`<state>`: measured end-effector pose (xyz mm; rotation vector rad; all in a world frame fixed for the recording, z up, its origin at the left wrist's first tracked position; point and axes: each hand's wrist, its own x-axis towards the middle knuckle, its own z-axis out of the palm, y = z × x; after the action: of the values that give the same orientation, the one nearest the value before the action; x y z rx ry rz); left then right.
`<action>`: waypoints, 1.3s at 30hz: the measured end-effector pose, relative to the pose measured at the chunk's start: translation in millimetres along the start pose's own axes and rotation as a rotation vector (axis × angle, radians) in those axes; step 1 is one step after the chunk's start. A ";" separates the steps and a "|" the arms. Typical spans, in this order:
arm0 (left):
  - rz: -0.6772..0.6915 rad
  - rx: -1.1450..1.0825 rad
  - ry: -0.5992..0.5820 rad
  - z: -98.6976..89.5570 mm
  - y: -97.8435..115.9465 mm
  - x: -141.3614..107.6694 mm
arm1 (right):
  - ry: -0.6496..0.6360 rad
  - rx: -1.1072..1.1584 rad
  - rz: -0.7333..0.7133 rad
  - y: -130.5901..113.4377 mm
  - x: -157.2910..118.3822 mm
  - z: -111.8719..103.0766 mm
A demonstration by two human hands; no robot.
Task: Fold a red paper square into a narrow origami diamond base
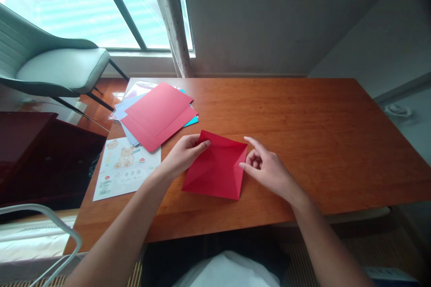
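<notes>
A folded piece of red paper [217, 168] lies near the front edge of the wooden table [303, 143], creases showing across it. My left hand [186, 152] pinches its upper left corner between thumb and fingers. At the paper's right edge is my right hand [266, 166], with the index finger stretched out, the thumb apart from it and the other fingers curled; nothing shows between them.
Red sheets [158, 114] lie over blue and white papers at the table's back left. In front of them is a white sheet with bear drawings [126, 166]. A chair [63, 67] stands by the window, beyond the left side.
</notes>
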<state>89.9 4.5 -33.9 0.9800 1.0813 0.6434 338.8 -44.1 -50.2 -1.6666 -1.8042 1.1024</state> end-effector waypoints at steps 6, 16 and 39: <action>-0.017 0.069 -0.104 0.1 12.6 2.5 | 0.206 0.071 -0.074 16.8 28.2 -14.3; 0.072 0.124 0.058 -10.3 6.5 12.1 | -0.009 0.417 0.059 7.8 27.5 -9.1; 0.190 0.185 0.204 -25.1 -30.9 -36.9 | 0.300 0.509 0.071 28.1 34.5 -1.8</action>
<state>52.4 -31.6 -49.5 1.2072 1.2529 0.8224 351.5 -11.6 -78.0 -1.4925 -1.1651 1.1494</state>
